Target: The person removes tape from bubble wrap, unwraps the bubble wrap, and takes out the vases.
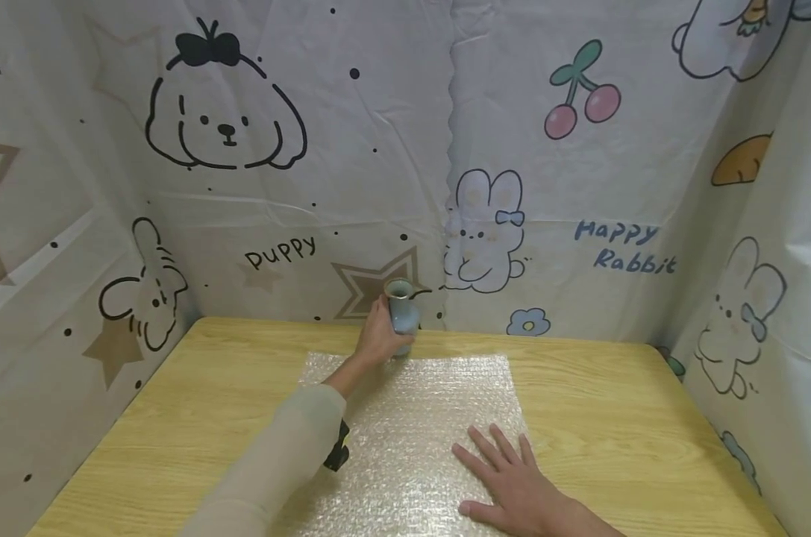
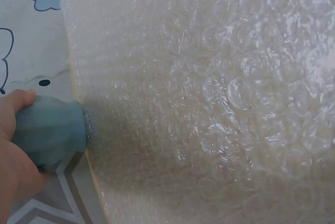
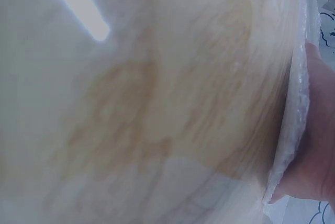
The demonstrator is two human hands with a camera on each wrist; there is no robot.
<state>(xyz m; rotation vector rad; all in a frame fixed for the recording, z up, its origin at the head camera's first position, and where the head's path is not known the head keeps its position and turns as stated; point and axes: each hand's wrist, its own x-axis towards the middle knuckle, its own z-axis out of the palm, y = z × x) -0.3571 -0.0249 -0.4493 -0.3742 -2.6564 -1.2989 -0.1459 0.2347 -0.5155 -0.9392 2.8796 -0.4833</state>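
Note:
My left hand (image 1: pixel 380 333) grips a small blue-grey vase (image 1: pixel 405 317) around its body, at the far edge of a sheet of bubble wrap (image 1: pixel 418 425). The vase stands upright with its narrow neck and flared rim on top. In the left wrist view, the thumb and part of the left hand (image 2: pixel 18 150) curl round the vase (image 2: pixel 49 130), whose base is near the bubble wrap (image 2: pixel 199 88). Fingers spread, my right hand (image 1: pixel 512 485) rests flat on the near right part of the sheet. The right wrist view shows that hand (image 3: pixel 319 135) beside the sheet's edge (image 3: pixel 293 124).
The bubble wrap lies on a yellow wood-grain table (image 1: pixel 600 418). Behind and beside it hangs a pale curtain (image 1: pixel 378 179) printed with cartoon animals and stars. A black device (image 1: pixel 339 447) shows at the left wrist.

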